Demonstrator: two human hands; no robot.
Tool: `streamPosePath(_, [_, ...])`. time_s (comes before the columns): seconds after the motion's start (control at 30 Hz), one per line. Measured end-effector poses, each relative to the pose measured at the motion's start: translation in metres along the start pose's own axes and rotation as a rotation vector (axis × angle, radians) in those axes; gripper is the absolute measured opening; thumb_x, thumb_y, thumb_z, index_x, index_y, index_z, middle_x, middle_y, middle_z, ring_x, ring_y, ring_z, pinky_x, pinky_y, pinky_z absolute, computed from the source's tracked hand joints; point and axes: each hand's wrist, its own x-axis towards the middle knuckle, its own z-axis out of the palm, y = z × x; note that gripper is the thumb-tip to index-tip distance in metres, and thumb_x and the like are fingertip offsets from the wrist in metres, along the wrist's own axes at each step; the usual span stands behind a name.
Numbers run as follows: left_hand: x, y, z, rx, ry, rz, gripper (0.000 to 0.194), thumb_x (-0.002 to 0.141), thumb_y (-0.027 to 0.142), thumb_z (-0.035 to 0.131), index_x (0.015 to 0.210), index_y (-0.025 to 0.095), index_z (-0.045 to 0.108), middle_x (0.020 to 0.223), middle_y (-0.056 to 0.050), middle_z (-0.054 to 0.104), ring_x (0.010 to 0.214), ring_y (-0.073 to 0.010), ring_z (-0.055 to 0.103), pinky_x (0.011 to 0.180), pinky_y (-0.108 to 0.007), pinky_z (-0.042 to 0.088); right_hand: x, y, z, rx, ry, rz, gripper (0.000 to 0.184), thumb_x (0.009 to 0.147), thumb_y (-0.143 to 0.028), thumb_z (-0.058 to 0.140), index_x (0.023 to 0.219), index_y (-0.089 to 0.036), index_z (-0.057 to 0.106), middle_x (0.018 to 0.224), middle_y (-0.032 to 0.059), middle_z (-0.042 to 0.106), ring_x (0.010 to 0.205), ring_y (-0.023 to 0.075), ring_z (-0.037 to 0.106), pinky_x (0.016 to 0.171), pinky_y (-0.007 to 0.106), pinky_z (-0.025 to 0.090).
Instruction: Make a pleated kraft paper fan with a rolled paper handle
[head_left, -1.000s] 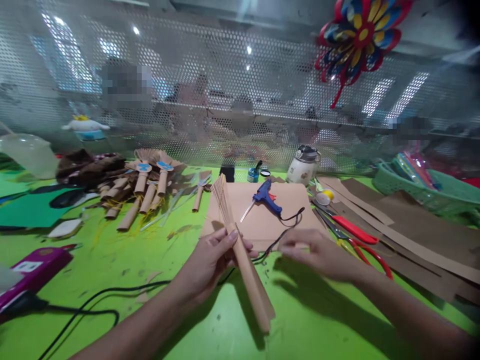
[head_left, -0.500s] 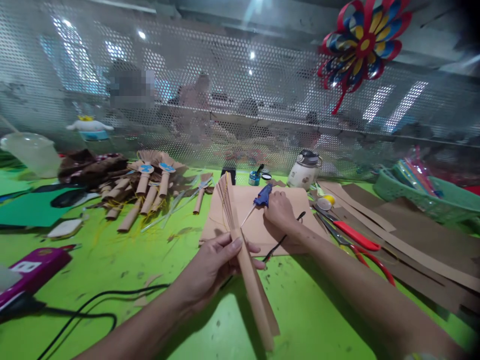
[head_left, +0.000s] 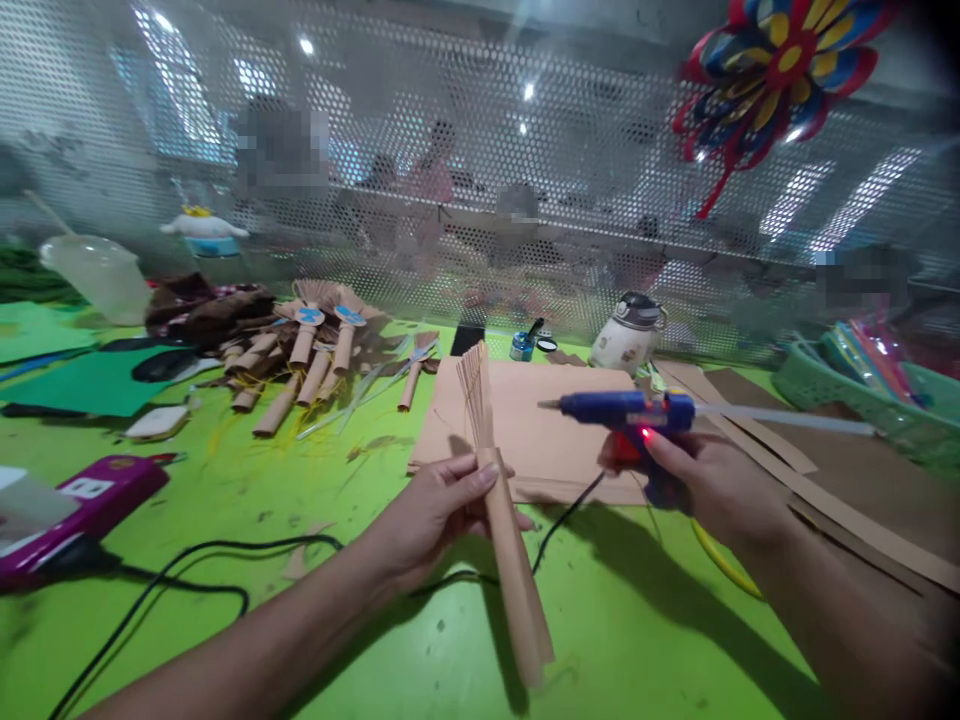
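Note:
My left hand (head_left: 442,515) pinches a rolled brown paper tube (head_left: 514,570) with its thumb on top. The tube's loose flap hangs at the near end, and a fan of thin paper strips (head_left: 476,395) rises from its far end. In my right hand (head_left: 720,490) is a blue hot glue gun (head_left: 626,408), its nozzle pointing left towards the strips, apart from them. A red light glows on the gun, and a clear glue stick (head_left: 787,417) sticks out of its back. A stack of brown paper sheets (head_left: 562,440) lies behind both hands.
Finished-looking paper bundles with blue tags (head_left: 307,350) are heaped at the back left. A black cord (head_left: 202,548) crosses the table from a purple power box (head_left: 97,510). A white jug (head_left: 626,335) stands behind the sheets; a green basket (head_left: 817,395) is at the right.
My right hand has drawn back to the right and towards me, swinging the glue gun round so its nozzle points left. The left hand keeps hold of the tube. The view has shifted slightly left.

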Motion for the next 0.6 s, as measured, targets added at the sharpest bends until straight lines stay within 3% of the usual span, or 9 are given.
streamPosePath(0.2, [0.002,-0.003,-0.005,0.019,-0.05,-0.078,0.023,0.079,0.029,0.07,0.089,0.009,0.065,0.068,-0.004,0.062,0.064,-0.024,0.072,0.054,-0.024,0.052,-0.033,0.006,0.011,-0.17,-0.116,-0.078,0.041,0.095,-0.047,0.044,0.097,-0.019,0.074,0.084,0.007,0.07,0.06,0.0134,0.053,0.052,0.023,0.043])
streamPosePath(0.37, [0.003,-0.004,-0.007,-0.003,-0.085,-0.138,0.025,0.078,0.028,0.071,0.09,0.007,0.067,0.063,-0.005,0.063,0.062,-0.0252,0.071,0.057,-0.028,0.056,-0.035,0.006,0.015,-0.293,-0.125,-0.077,0.042,0.094,-0.048,0.045,0.091,-0.02,0.076,0.078,0.0056,0.07,0.065,0.0155,0.059,0.057,0.024,0.048])
streamPosePath(0.47, [0.004,-0.004,-0.008,-0.016,-0.108,-0.165,0.024,0.078,0.029,0.07,0.09,0.008,0.067,0.063,-0.005,0.063,0.062,-0.026,0.072,0.057,-0.029,0.056,-0.038,0.006,0.018,-0.347,-0.086,-0.048,0.042,0.092,-0.049,0.047,0.09,-0.02,0.078,0.067,0.0037,0.066,0.055,0.0136,0.056,0.056,0.024,0.05])
streamPosePath(0.6, [0.003,-0.006,-0.008,-0.021,-0.121,-0.197,0.022,0.078,0.029,0.07,0.086,0.009,0.066,0.064,-0.006,0.063,0.062,-0.0262,0.072,0.057,-0.03,0.057,-0.041,0.004,0.023,-0.331,-0.056,-0.009,0.042,0.091,-0.05,0.048,0.089,-0.021,0.078,0.075,0.0057,0.071,0.059,0.0154,0.061,0.059,0.025,0.055])
